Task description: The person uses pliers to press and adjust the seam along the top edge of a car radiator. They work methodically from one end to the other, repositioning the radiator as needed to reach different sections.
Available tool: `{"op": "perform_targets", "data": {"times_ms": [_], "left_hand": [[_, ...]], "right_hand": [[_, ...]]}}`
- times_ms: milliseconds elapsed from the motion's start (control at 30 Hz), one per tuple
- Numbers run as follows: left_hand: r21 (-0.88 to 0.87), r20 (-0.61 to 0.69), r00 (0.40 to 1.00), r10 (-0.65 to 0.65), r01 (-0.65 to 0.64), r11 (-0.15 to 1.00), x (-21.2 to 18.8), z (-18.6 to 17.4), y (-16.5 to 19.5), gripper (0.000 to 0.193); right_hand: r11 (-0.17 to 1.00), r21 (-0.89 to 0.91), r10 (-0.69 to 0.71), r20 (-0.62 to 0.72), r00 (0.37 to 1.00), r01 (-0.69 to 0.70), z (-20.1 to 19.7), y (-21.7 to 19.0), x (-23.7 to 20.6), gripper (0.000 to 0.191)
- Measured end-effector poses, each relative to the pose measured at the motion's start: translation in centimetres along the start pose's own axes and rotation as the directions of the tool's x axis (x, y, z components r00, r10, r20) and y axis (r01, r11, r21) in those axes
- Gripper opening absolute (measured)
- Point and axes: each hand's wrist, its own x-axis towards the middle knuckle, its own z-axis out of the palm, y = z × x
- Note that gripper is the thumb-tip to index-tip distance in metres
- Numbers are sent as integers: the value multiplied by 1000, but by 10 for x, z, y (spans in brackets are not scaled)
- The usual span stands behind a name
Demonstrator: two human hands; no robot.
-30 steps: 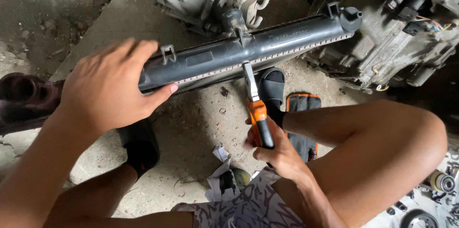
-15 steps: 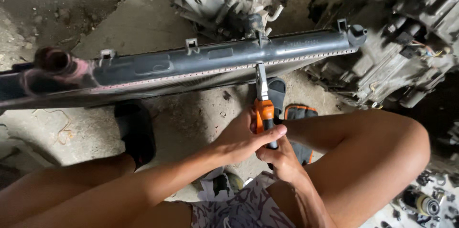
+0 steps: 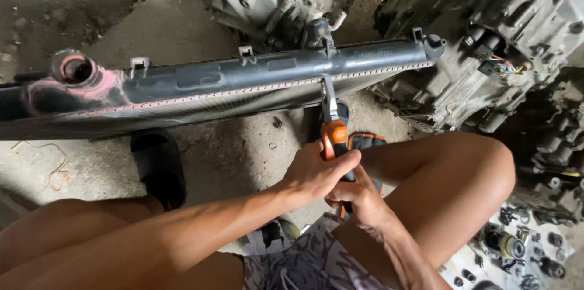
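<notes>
Since a second ago our left hand (image 3: 313, 171) has left the radiator (image 3: 231, 86) and now wraps over the orange-handled pliers (image 3: 333, 138). From the left, the radiator's pink-stained filler neck (image 3: 76, 68) sits at its far-left end, and the long black tank runs right across the concrete floor (image 3: 231, 156). Our right hand (image 3: 359, 199) clenches the pliers' handles from below, their metal tips touching the tank's crimped seam. Right of that, greasy gearbox housings (image 3: 486, 47) stand.
</notes>
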Motion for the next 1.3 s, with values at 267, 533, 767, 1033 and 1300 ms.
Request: {"op": "perform_targets", "data": {"times_ms": [267, 533, 767, 1033, 1300], "left_hand": [[-145, 76, 995, 67, -56, 988, 7, -2, -4, 43], [-234, 91, 993, 80, -57, 971, 14, 6, -10, 36], [-225, 123, 990, 67, -38, 974, 19, 6, -14, 40], [11, 151, 988, -11, 9, 1000, 21, -2, -15, 59], [-23, 166, 984, 57, -53, 998, 24, -1, -17, 78]], "right_hand": [[991, -133, 29, -33, 999, -33, -6, -3, 6, 53], [974, -208, -78, 45, 996, 86, -15, -1, 13, 51], [949, -286, -107, 107, 989, 134, -13, 0, 20, 46], [899, -438, -14, 6, 1000, 15, -14, 8, 22, 49], [909, -417, -26, -2, 1000, 23, -24, 22, 28, 47]]}}
